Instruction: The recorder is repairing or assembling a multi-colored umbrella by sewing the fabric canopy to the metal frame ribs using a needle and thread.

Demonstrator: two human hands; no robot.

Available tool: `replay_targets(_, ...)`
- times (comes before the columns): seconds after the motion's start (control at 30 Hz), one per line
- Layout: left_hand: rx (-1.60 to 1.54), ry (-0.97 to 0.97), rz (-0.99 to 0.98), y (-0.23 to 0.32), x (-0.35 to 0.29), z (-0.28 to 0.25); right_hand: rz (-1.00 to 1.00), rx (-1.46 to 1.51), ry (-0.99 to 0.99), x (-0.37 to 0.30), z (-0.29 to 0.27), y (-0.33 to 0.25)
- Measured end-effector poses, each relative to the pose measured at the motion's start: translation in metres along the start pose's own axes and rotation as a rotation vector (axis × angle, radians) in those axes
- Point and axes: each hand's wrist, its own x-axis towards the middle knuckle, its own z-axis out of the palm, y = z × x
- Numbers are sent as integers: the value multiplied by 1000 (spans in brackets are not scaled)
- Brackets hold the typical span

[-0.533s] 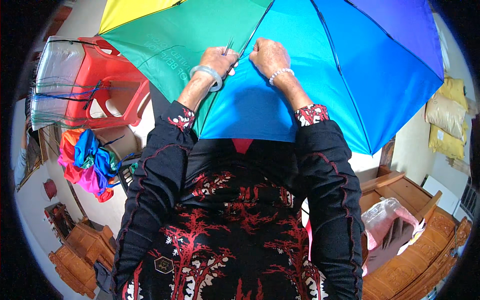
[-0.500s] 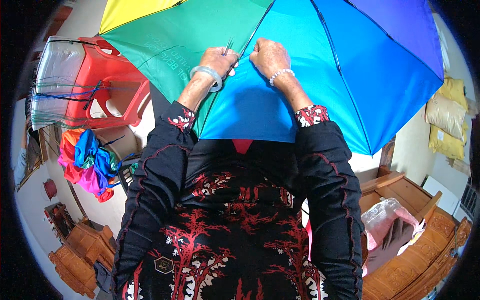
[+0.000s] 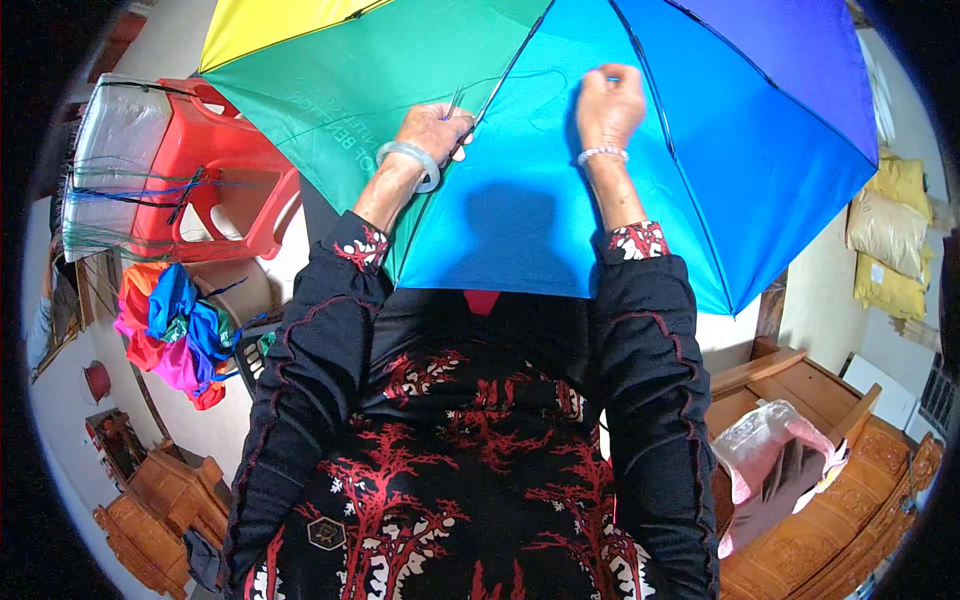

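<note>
We have an open rainbow-panelled fabric umbrella [image 3: 560, 150] spread across our lap, its top and right edges cut off by the frame. Our left hand [image 3: 432, 130] pinches a thin metal rib [image 3: 497, 90] at the green-blue seam. Our right hand [image 3: 608, 105] is closed against the blue panel; what it grips we cannot tell. A red plastic stool [image 3: 215, 185] lies to our left, partly hidden behind the canopy.
</note>
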Motion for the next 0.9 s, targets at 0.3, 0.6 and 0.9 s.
replay_targets(0.3,27,-49,-32,2,2,-4,-23,181,-190,-6,6,9)
replay_targets(0.6,-5,-120,-27,7,-5,-1,-240,-120,-235,-17,2,6)
replay_targets(0.9,-64,-119,-73,12,-7,-4,-166,165,-708,-45,-4,-40)
